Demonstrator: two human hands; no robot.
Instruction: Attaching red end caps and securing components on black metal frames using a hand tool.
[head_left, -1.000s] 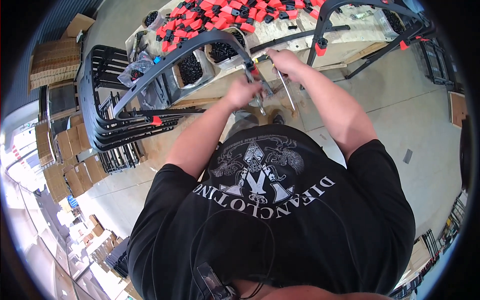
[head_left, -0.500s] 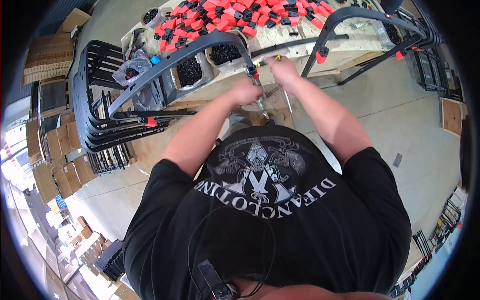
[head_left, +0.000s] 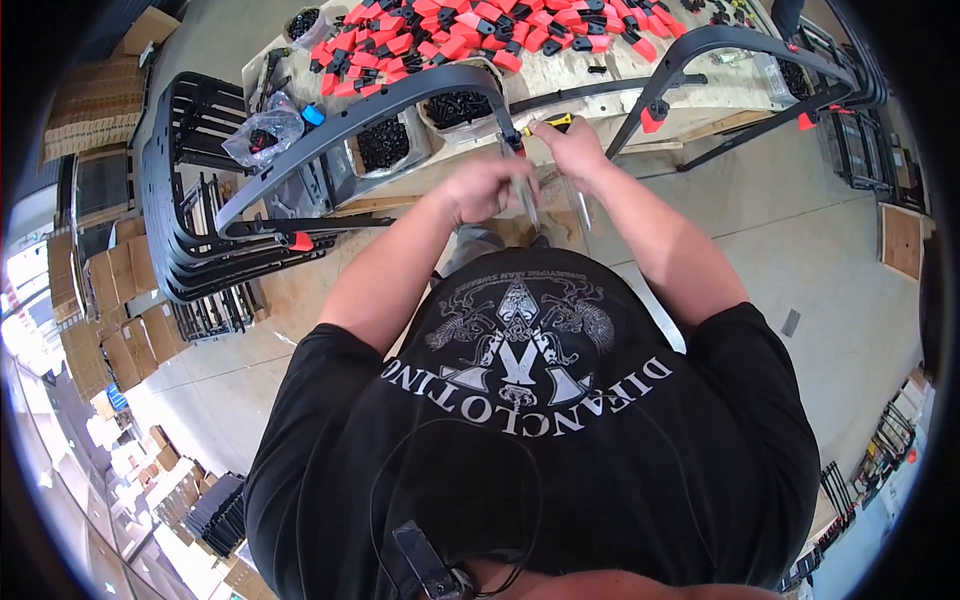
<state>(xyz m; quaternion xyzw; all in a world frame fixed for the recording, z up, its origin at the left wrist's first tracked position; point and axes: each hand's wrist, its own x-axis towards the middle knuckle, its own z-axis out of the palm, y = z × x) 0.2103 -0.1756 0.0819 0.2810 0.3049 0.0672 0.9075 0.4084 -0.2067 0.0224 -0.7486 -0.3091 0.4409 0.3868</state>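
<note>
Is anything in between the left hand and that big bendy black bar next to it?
Nothing visible is. The left hand is right by the down-curving end of the bendy black bar; blur hides whether they touch.

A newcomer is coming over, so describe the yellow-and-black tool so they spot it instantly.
Find the wooden table heaped with red-and-black parts. Around its near edge, the right hand holds the tool. Its yellow sets it apart from the dark curved bar nearby.
</note>
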